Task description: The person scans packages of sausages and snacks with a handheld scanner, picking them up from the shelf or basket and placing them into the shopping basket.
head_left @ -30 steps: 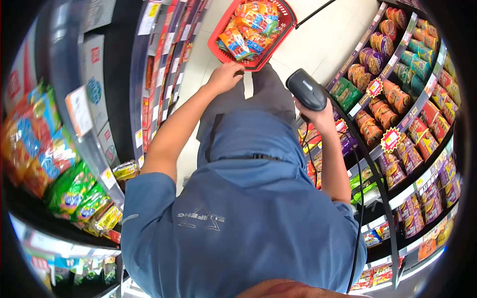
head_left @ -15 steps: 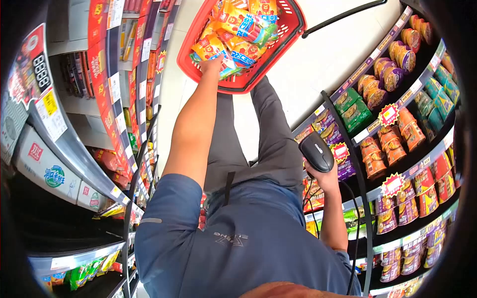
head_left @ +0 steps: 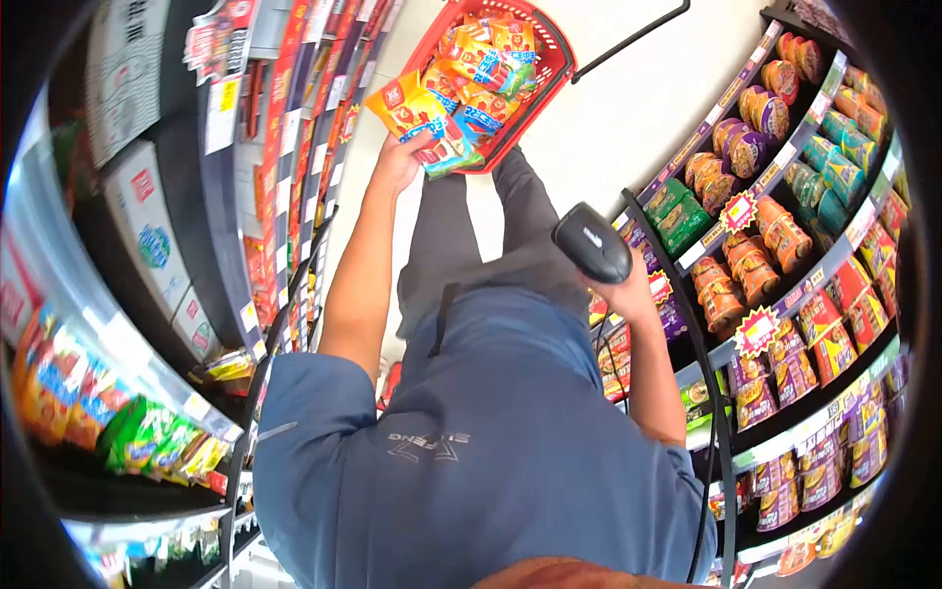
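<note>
My left hand [head_left: 398, 163] grips an orange and blue snack bag [head_left: 404, 106] by its lower edge, at the near left rim of a red shopping basket [head_left: 561, 71]. Several similar snack bags [head_left: 481, 64] are piled inside that basket. On the other side, my right hand [head_left: 628, 291] is wrapped around a black handheld barcode scanner [head_left: 593, 243], held beside my right thigh. A black cable [head_left: 703, 393] runs down along my right arm.
Shelves of cup noodles [head_left: 751, 267] curve along the right, with star-shaped price signs [head_left: 758, 332]. To the left stand shelf edges with price labels [head_left: 224, 103] and bagged snacks [head_left: 147, 437]. The basket's black handle [head_left: 633, 41] sticks out over the pale floor [head_left: 613, 108].
My left hand has drawn a snack bag up and left to the basket's rim. My right hand has raised the scanner slightly toward the left. The view has shifted.
</note>
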